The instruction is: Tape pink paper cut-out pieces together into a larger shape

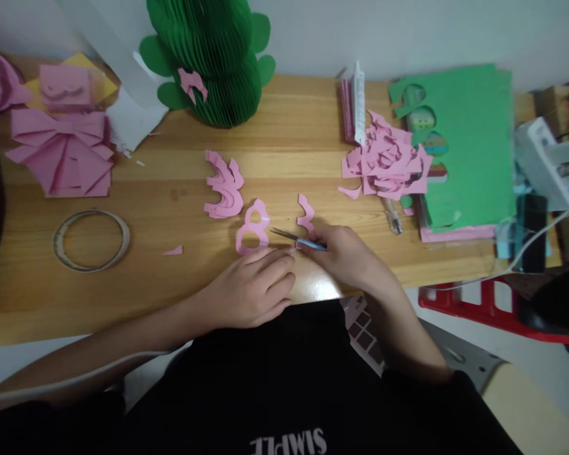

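My left hand (pixel 260 287) rests near the table's front edge, fingers bent and close together. Its knuckles cover the lower end of a pink paper cutout (pixel 264 218) with two rounded openings, which it seems to hold; the fingertips are partly hidden. In my right hand (pixel 348 253) is a blue-handled tool with a pointed metal blade (pixel 284 234), aimed left above the cutout's right side. A wavy pink paper strip (pixel 305 212) lies just beyond the blade. Farther back sits a stack of curved pink paper pieces (pixel 225 189).
Pink paper scraps (pixel 389 155) pile up beside green sheets (pixel 469 145) at right. A green honeycomb paper ornament (pixel 213 63) stands at the back. At left are a tape roll (pixel 58 243) and folded pink paper (pixel 66 151). A phone (pixel 531 234) lies far right.
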Available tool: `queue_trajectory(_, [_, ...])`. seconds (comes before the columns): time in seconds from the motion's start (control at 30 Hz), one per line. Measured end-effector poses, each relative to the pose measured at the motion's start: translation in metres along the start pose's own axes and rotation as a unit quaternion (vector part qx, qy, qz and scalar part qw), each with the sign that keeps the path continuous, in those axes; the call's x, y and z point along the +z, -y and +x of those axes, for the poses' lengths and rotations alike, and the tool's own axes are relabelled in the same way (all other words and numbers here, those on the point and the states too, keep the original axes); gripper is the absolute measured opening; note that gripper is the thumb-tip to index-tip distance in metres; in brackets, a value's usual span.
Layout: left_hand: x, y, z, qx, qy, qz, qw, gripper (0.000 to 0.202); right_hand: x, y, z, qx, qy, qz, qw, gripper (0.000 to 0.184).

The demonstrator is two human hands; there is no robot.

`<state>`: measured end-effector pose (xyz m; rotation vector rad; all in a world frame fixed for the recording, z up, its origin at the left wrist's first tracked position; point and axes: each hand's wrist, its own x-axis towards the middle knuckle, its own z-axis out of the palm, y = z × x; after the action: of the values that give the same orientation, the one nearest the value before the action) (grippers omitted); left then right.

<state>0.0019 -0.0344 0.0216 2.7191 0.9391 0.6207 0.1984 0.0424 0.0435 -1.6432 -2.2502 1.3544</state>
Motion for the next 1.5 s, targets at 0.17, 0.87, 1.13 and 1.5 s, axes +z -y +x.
queue_trajectory(0.17, [0.003,0.001,0.001,-0.011,0.024,0.0,1.0,0.023,0.0,-0.001,0.002,-0.005,0.009,0.016,1.0,0.005])
queue_trajectory(0.87, [0.011,0.001,0.003,0.019,0.023,0.052,0.998,0.025,0.008,0.005,-0.002,0.036,-0.026,-0.049,0.998,0.014])
queue_trajectory(1.13, [0.012,0.0,0.003,0.018,0.0,0.058,0.998,0.028,0.011,0.01,-0.003,0.053,-0.009,-0.128,0.99,0.038])
queue_trajectory(1.5, [0.014,0.0,0.002,0.012,-0.008,0.062,0.998,0.027,0.01,0.018,-0.005,0.078,0.019,-0.207,0.975,0.038])
